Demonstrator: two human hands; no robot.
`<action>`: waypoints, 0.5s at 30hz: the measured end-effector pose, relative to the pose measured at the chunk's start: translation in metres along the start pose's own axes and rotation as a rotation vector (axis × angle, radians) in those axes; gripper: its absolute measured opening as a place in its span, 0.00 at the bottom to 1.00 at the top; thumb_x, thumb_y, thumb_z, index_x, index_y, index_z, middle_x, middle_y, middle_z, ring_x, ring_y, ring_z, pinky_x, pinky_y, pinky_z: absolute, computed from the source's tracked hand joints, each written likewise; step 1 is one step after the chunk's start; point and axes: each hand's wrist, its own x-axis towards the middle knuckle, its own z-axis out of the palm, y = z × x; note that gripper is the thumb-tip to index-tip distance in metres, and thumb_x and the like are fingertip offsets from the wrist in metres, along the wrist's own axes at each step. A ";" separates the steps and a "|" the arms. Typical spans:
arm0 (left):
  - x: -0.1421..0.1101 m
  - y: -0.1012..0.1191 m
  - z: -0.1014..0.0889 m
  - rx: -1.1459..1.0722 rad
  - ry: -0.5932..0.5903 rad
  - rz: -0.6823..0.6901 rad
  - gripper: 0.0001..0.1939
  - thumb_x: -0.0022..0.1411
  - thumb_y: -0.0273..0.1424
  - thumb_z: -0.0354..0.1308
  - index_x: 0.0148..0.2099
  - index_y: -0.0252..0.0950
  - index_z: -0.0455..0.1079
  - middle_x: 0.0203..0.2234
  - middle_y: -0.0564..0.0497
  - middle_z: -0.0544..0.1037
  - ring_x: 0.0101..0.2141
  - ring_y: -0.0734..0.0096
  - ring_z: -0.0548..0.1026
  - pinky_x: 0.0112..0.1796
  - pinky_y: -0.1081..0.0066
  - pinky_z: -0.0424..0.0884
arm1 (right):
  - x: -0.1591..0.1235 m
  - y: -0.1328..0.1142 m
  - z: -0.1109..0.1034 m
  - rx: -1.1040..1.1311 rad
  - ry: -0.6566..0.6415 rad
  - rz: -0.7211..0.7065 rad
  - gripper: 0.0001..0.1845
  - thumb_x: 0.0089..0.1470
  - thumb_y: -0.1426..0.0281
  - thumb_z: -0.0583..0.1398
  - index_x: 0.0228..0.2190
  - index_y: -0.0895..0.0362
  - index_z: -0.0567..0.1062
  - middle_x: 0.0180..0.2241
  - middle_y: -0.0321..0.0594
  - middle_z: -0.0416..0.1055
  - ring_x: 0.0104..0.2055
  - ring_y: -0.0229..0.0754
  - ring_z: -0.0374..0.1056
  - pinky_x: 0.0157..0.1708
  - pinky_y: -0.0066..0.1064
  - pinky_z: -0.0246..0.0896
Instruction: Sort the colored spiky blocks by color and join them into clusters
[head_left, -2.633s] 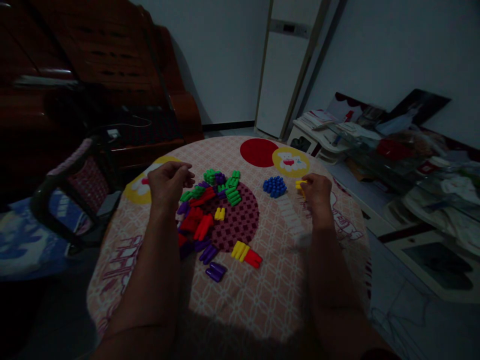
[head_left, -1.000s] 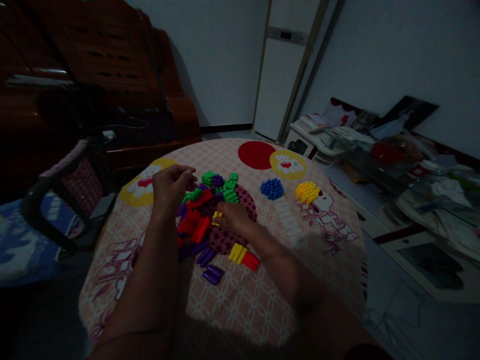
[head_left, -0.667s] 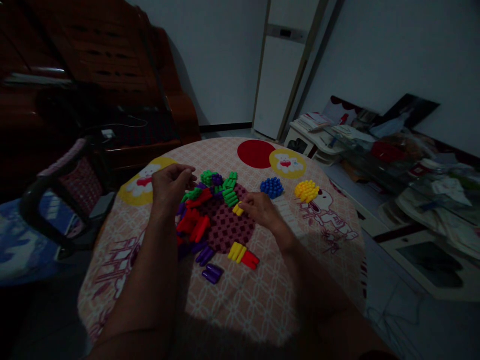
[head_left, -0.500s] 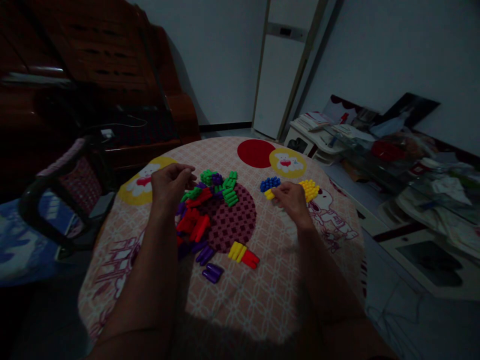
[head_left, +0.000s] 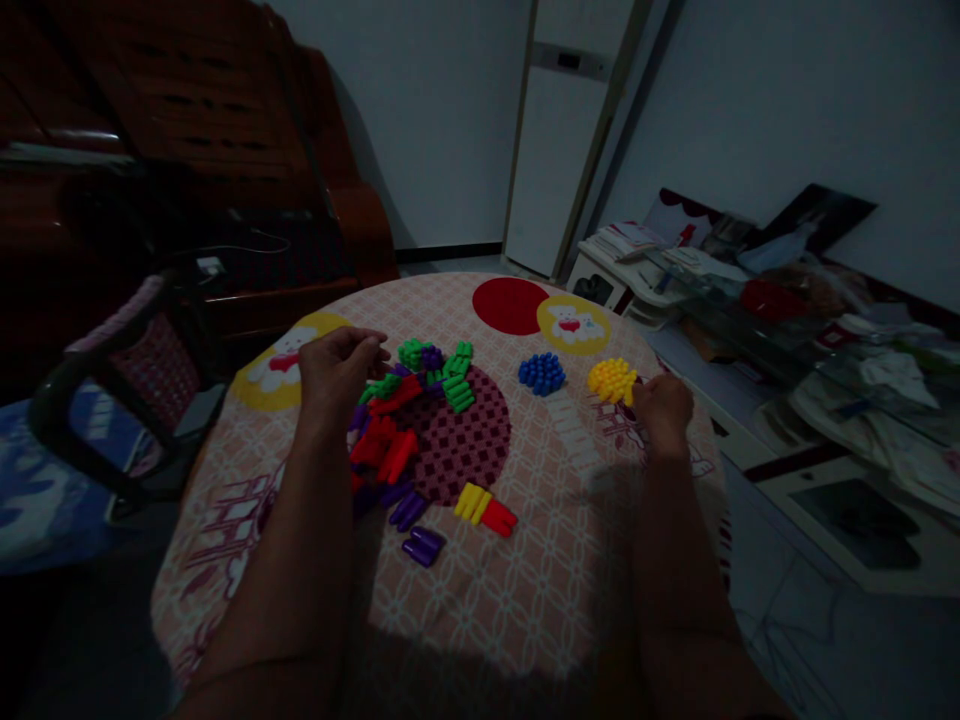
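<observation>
My left hand (head_left: 335, 370) hovers at the left of a mixed heap, fingers curled to the thumb; anything between them is hidden. The heap holds green plastic pieces (head_left: 459, 393), red pieces (head_left: 384, 447) and purple pieces (head_left: 407, 509). My right hand (head_left: 665, 410) is closed at the right edge of a cluster of yellow pieces (head_left: 613, 381); I cannot make out what it grips. To the left of that cluster sits a cluster of blue pieces (head_left: 541, 373). Nearer to me lie a joined yellow block (head_left: 473, 503) and red block (head_left: 499, 517), with a purple block (head_left: 424, 546) beside them.
A patterned cloth covers the round table (head_left: 450, 610). At the left stands a chair (head_left: 124, 400), with a wooden sofa (head_left: 225, 130) behind. A cluttered low cabinet (head_left: 817, 490) runs along the right side. A tall white appliance (head_left: 559, 150) stands at the back.
My right hand has moved right, from beside the blue cluster to the far side of the yellow one. The yellow piece it held is no longer distinguishable. My left hand has hardly moved.
</observation>
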 end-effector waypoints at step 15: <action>-0.001 0.002 0.000 0.019 0.002 0.000 0.10 0.50 0.33 0.60 0.34 0.32 0.75 0.20 0.51 0.77 0.17 0.77 0.71 0.20 0.77 0.69 | 0.001 0.002 0.021 0.060 0.010 -0.027 0.24 0.63 0.65 0.49 0.39 0.67 0.81 0.39 0.62 0.77 0.40 0.53 0.72 0.41 0.38 0.58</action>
